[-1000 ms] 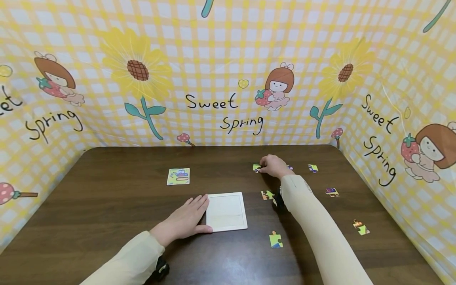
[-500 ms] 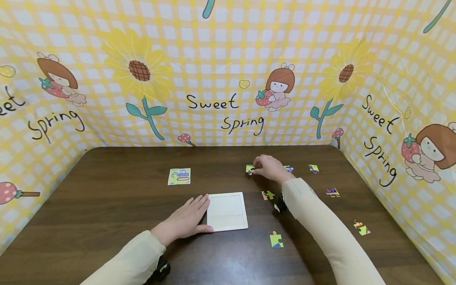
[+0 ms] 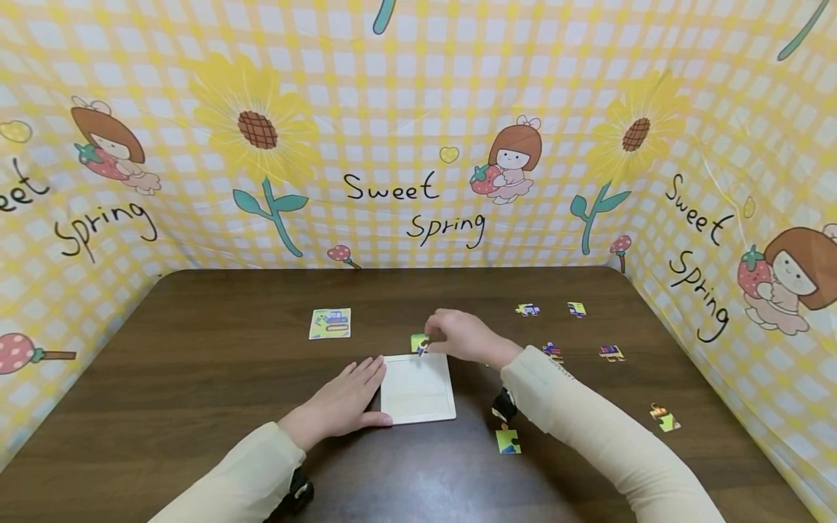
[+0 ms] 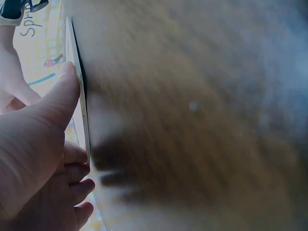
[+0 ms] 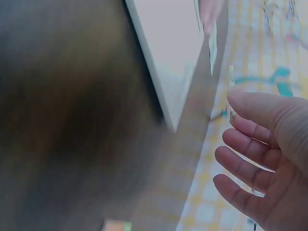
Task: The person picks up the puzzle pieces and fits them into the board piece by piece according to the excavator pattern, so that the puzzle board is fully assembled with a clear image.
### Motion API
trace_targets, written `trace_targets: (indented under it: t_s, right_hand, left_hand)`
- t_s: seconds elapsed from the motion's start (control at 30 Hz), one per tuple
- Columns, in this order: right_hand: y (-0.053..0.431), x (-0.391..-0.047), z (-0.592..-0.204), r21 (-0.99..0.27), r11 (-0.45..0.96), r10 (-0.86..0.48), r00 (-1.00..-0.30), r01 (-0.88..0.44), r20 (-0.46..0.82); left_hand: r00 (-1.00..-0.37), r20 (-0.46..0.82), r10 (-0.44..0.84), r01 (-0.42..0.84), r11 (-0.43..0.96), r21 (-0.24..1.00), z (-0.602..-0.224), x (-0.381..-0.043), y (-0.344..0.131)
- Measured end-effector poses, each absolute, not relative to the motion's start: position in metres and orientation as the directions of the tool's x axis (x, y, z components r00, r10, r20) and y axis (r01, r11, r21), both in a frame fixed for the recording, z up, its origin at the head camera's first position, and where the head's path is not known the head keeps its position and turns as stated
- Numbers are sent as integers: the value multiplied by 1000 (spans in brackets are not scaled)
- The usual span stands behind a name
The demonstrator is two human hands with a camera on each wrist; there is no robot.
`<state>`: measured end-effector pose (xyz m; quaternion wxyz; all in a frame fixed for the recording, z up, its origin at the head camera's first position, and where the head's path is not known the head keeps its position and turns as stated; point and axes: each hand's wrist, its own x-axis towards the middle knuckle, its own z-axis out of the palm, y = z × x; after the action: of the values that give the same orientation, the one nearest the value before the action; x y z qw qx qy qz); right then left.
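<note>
A green and purple jigsaw piece [image 3: 418, 341] is pinched between the thumb and finger of my right hand [image 3: 466, 338], over the far edge of the white square puzzle tray [image 3: 417, 392]. The right wrist view shows that piece [image 5: 231, 77] edge-on at the fingertips, raised off the table. My left hand [image 3: 336, 407] rests against the tray's left side, its fingers extended and its thumb at the near left corner. In the left wrist view the thumb [image 4: 67, 91] touches the tray's edge.
A small picture card [image 3: 330, 324] lies behind the tray. Loose jigsaw pieces are spread to the right, among them a green one [image 3: 508, 441], a purple one [image 3: 612, 354] and an orange-green one [image 3: 665, 418]. A patterned cloth [image 3: 392, 145] walls the table's back and sides.
My right hand has carried the jigsaw piece leftward and nearer, from the back of the table to the tray's far edge. My left hand has stayed in place.
</note>
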<state>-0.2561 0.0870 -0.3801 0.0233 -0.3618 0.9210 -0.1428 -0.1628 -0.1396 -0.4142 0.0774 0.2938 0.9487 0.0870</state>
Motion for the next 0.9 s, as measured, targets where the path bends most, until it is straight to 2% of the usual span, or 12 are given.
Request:
trace_targets:
  t_s: [0.17, 0.33, 0.9]
  right_hand:
    - [71, -245, -388, -271, 624, -753, -657, -733, 40]
    - [61, -240, -396, -240, 592, -787, -616, -769, 33]
    - [48, -237, -402, -180, 634, -761, -648, -752, 29]
  left_hand:
    - [-810, -90, 580, 555, 807, 203, -414, -163, -140]
    - [-800, -71, 596, 576, 795, 190, -414, -162, -140]
    - [-803, -72, 591, 569, 798, 199, -411, -162, -140]
